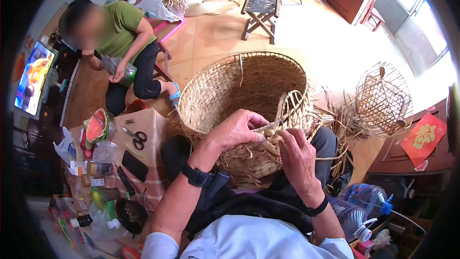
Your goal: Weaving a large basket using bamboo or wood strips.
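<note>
A large woven straw basket (pixel 230 81) stands between my knees with its mouth facing up. My left hand (pixel 239 127) is closed on the near rim, its thumb outside and its fingers reaching over the edge. Close beside it, my right hand (pixel 297 158) pinches a plant-fibre strand (pixel 270 133) against the rim. Loose strand ends hang from the outer wall below both hands. On the right, a looped handle-like band (pixel 293 105) rises along the rim. A heap of dry strands (pixel 340 120) lies by the basket's right side.
An openwork basket frame (pixel 383 98) stands at right, above large plastic bottles (pixel 352 218). On the left table are scissors (pixel 136 137), a phone (pixel 134 166) and cut watermelon (pixel 98 125). A seated person (pixel 117 33) holds a plastic bag. A folding stool (pixel 260 14) stands beyond the basket.
</note>
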{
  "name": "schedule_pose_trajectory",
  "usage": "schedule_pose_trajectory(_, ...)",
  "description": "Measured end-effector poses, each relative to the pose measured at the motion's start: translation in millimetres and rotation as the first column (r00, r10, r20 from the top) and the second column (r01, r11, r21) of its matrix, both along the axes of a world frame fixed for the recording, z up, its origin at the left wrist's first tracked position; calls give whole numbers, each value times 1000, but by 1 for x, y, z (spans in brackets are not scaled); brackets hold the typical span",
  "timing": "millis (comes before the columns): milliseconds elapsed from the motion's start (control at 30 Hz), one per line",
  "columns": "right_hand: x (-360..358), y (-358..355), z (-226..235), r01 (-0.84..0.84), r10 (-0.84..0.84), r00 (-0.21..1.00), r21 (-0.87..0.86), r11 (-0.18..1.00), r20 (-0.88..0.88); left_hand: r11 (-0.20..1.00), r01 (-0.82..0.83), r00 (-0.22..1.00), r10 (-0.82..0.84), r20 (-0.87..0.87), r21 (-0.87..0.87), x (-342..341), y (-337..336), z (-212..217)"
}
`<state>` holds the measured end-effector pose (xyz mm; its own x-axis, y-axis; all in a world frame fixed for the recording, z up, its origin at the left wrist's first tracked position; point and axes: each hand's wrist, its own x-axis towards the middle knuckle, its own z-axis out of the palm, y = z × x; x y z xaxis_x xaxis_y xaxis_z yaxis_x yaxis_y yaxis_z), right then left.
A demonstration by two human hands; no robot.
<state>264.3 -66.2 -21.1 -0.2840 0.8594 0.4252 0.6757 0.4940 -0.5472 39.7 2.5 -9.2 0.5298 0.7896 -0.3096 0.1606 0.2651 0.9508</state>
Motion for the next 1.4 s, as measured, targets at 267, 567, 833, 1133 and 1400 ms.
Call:
schedule_pose_trajectory(267,-7,8,-14,-66,66,998,56,996,-1,939,340,909,-315,-273,49,-2,15,-3)
schedule_pose_trajectory(567,-7,23,14,-209,215,976,-121,970,37,873,-24,946,177,-272,487,6,-19,4)
schedule_pose_trajectory(833,-15,16,23,-126,166,968,-207,970,188,818,-42,962,189,-199,574,6,-14,-1)
schedule_pose_trajectory(1133,-10,24,45,-317,318,940,-27,948,123,828,-77,958,216,-190,556,5,-16,-2)
schedule_pose_trajectory(1400,-5,8,40,-204,216,971,-114,972,105,814,-52,954,212,-213,578,7,-16,-7)
